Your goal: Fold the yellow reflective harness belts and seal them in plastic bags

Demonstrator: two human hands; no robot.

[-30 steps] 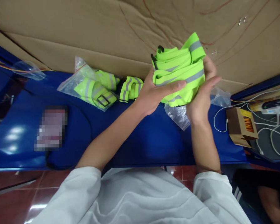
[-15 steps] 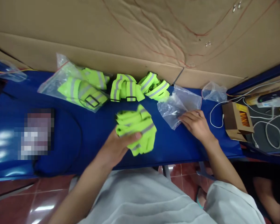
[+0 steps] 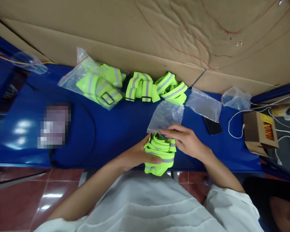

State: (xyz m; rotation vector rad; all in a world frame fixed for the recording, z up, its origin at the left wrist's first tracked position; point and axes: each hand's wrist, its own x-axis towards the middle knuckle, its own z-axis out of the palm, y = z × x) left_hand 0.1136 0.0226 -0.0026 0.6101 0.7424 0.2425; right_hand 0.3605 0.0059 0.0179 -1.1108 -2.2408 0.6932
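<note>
A clear bag (image 3: 166,115) has moved left to mid-frame, fingers of the right hand (image 3: 189,141) pinching its edge, above a yellow-green strap bundle (image 3: 159,164) clasped by the left hand's (image 3: 135,156) fingers.

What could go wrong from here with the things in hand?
The folded neon-yellow reflective strap bundle could drop: the left hand alone seems to hold it, close to the near edge of the blue table. Its stacked folds might spring loose. The clear plastic bag might slip, as the right hand appears to grip only its near edge.
</note>
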